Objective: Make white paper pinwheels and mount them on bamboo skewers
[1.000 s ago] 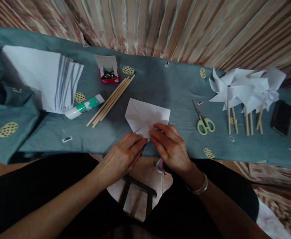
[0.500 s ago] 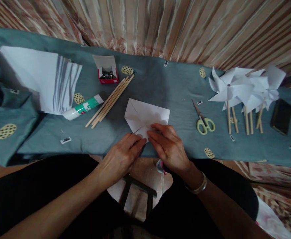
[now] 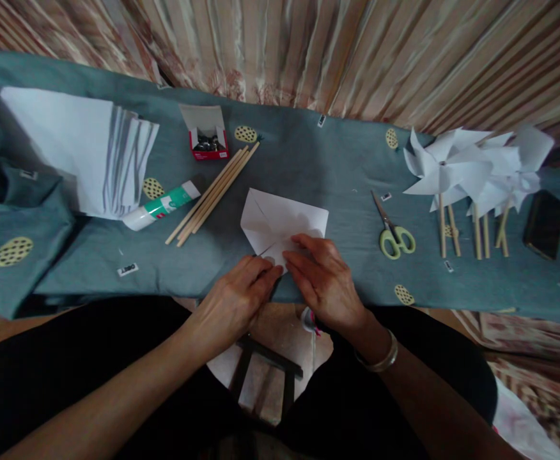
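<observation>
A creased white paper square (image 3: pixel 280 218) lies on the blue-grey cloth (image 3: pixel 309 166) in front of me. Its near corner is pinched and pressed down by the fingers of both hands. My left hand (image 3: pixel 234 300) comes in from the lower left and my right hand (image 3: pixel 325 281), with a bangle on the wrist, from the lower right. The paper's near edge is hidden under my fingers.
Left of the paper lie wooden sticks (image 3: pixel 213 195), a glue stick (image 3: pixel 160 206), a red box of pins (image 3: pixel 208 144) and a paper stack (image 3: pixel 83 147). On the right are green scissors (image 3: pixel 391 230), finished white pinwheels (image 3: pixel 472 172) and a black phone (image 3: pixel 543 223).
</observation>
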A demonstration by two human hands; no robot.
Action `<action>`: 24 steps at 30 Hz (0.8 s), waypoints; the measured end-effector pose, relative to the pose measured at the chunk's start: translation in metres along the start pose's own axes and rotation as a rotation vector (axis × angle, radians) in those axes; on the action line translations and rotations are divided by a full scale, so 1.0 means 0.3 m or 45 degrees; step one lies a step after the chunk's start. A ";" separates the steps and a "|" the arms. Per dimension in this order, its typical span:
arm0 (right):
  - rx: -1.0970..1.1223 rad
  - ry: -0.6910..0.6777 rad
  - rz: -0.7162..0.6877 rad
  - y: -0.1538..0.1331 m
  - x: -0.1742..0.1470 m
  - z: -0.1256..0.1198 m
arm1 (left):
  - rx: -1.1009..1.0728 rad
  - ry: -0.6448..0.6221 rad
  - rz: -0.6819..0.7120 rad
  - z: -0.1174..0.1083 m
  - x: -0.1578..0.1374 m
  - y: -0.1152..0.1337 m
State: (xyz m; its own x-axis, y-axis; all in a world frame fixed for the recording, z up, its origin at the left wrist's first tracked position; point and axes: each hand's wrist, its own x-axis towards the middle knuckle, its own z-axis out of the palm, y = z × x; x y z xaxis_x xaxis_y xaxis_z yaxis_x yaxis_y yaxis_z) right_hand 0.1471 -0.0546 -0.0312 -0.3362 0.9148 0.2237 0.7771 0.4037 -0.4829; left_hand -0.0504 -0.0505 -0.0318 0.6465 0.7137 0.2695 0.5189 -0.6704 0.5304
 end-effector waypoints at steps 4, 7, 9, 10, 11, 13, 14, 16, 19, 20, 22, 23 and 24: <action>-0.035 -0.012 -0.006 0.000 0.006 0.002 | -0.016 -0.010 -0.015 -0.002 0.003 0.000; -0.058 -0.029 -0.010 -0.001 0.014 0.006 | -0.018 -0.016 -0.026 -0.004 0.006 0.001; -0.078 -0.042 -0.015 -0.001 0.021 0.010 | -0.012 -0.025 -0.032 -0.004 0.008 0.001; -0.096 -0.048 -0.021 -0.001 0.024 0.012 | -0.011 -0.028 -0.030 -0.003 0.008 0.001; -0.120 -0.052 -0.032 -0.001 0.027 0.014 | -0.009 -0.021 -0.028 -0.001 0.008 0.001; -0.192 -0.046 -0.067 -0.002 0.032 0.018 | -0.008 -0.009 -0.022 0.002 0.008 0.000; -0.237 -0.044 -0.086 -0.002 0.034 0.020 | -0.009 -0.003 -0.020 0.003 0.008 0.000; -0.313 -0.044 -0.121 -0.004 0.036 0.025 | -0.013 -0.008 -0.021 0.002 0.008 0.000; -0.352 -0.051 -0.146 -0.008 0.036 0.039 | -0.026 -0.044 -0.035 -0.002 0.011 0.001; -0.343 -0.048 -0.148 -0.010 0.036 0.045 | -0.030 -0.054 -0.041 -0.003 0.012 0.001; -0.307 -0.037 -0.152 -0.011 0.034 0.057 | -0.037 -0.056 -0.047 -0.003 0.013 0.001; -0.286 -0.032 -0.154 -0.011 0.033 0.062 | -0.038 -0.050 -0.044 -0.002 0.013 0.001; -0.266 -0.027 -0.155 -0.011 0.032 0.065 | -0.039 -0.044 -0.042 -0.001 0.012 0.000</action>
State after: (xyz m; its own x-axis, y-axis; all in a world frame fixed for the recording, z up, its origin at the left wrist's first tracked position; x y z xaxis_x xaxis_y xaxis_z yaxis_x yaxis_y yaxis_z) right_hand 0.1311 -0.0469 -0.0439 -0.4434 0.8607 0.2503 0.8229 0.5016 -0.2671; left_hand -0.0482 -0.0478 -0.0306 0.6485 0.7275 0.2239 0.5234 -0.6397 0.5629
